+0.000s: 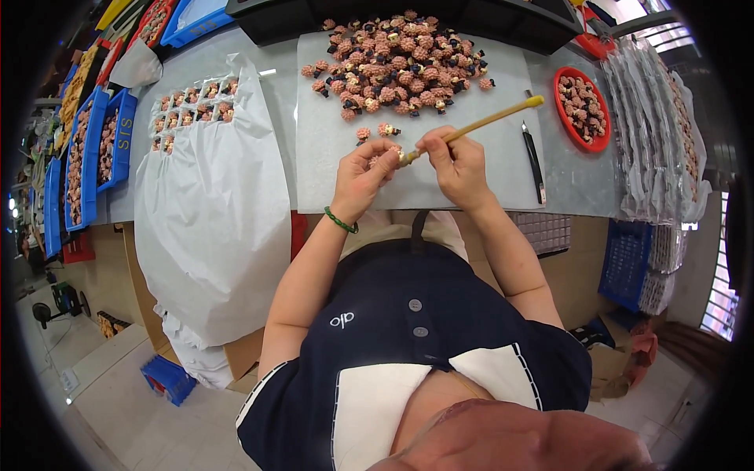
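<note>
Two bare hands work over one counter [577, 184]. The left hand [361, 179], with one green bracelet [341, 220] at its wrist, has its fingers pinched around one small figurine [399, 156], held above the pale mat [479, 177] near its front edge. The right hand [459, 169] has its fingers closed round one thin tan stick [491, 119], whose lower end meets the figurine (whether it presses or merely hovers, I cannot tell).

Two loose pieces [387, 129] lie just beyond the left hand, before one large heap [400, 67] of pink, cream and black pieces (too jumbled to count). Right of the mat's middle lies one slim black tool [534, 165], and beyond it one red bowl [561, 110] of similar pieces. To the left, about a dozen pieces show in one tray [196, 125], partly covered by one white sheet [212, 228].
</note>
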Action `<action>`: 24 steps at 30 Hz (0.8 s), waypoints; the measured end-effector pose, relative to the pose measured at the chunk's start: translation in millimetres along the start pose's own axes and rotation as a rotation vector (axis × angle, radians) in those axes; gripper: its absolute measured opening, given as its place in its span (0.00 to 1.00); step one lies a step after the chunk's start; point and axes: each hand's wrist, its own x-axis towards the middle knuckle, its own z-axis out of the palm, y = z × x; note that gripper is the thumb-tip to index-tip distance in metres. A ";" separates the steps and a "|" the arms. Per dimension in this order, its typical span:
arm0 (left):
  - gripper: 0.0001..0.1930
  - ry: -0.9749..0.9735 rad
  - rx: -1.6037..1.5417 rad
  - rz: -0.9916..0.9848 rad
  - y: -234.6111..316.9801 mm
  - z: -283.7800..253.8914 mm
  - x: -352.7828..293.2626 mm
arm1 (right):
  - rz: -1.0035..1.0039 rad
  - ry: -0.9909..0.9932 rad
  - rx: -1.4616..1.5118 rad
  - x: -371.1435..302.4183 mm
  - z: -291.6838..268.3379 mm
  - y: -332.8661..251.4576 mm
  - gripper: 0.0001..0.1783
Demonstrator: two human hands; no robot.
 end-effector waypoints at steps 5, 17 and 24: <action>0.10 0.008 0.009 -0.002 1.1 1.5 0.7 | -0.188 0.116 -0.159 5.4 -13.7 9.2 0.04; 0.13 -0.127 -0.081 0.086 1.0 -2.7 1.4 | -0.221 0.051 -1.067 -4.5 -104.9 35.4 0.19; 0.15 -0.127 -0.081 0.083 0.7 1.7 1.4 | -0.066 -0.017 -0.131 -15.1 -27.6 2.1 0.18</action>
